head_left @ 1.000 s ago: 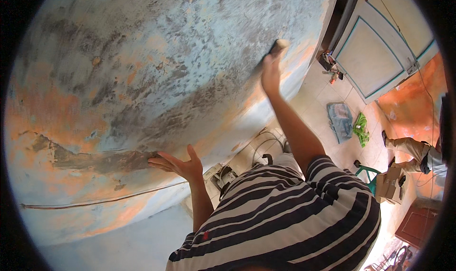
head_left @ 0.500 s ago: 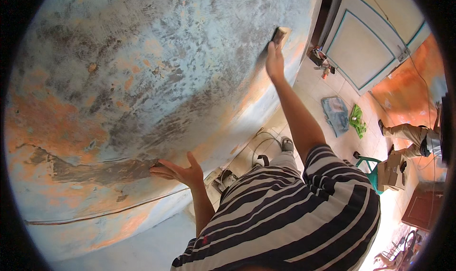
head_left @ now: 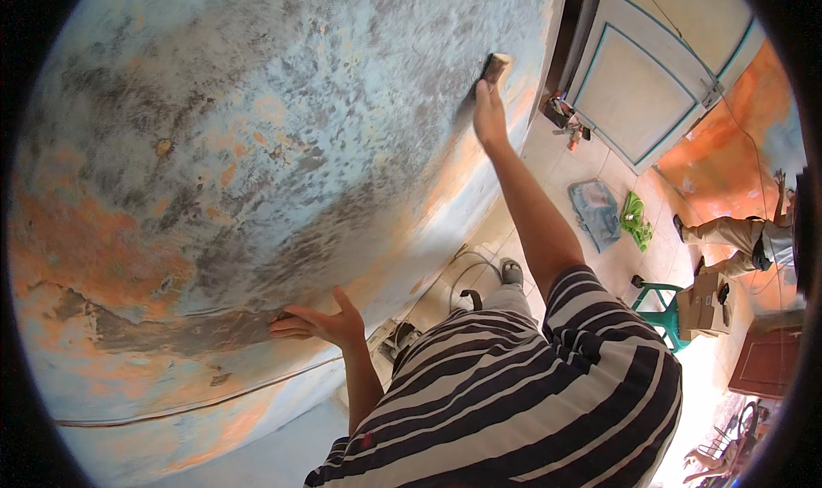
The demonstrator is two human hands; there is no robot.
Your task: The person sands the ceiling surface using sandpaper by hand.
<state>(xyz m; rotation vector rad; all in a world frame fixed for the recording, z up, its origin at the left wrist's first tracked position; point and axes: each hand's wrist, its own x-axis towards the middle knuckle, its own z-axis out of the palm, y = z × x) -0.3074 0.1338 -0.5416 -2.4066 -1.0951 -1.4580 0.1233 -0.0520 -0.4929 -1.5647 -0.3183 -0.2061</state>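
A wall [head_left: 282, 145] with worn blue, grey and orange paint fills the left and middle of the view. Up at its right side, my right hand [head_left: 491, 116] grips a small tan sanding block [head_left: 497, 67], whose dark face lies toward the wall. My right arm is stretched out far. Lower down, my left hand [head_left: 330, 322] holds nothing; its fingers are spread at the wall, by the right end of a bare grey-brown patch [head_left: 171, 332]. Whether the left fingertips press on the surface I cannot tell.
Behind on the tiled floor lie a blue-grey sheet [head_left: 595, 214], a green bag [head_left: 635, 221] and a hose [head_left: 467, 257]. A green plastic stool [head_left: 661, 317] stands beside a cardboard box [head_left: 706, 306]. Another person [head_left: 728, 231] is at the far right, near a panelled door [head_left: 638, 94].
The right hand and sanding block have shifted slightly left against the picture, as has the room behind. The left hand stays almost in place.
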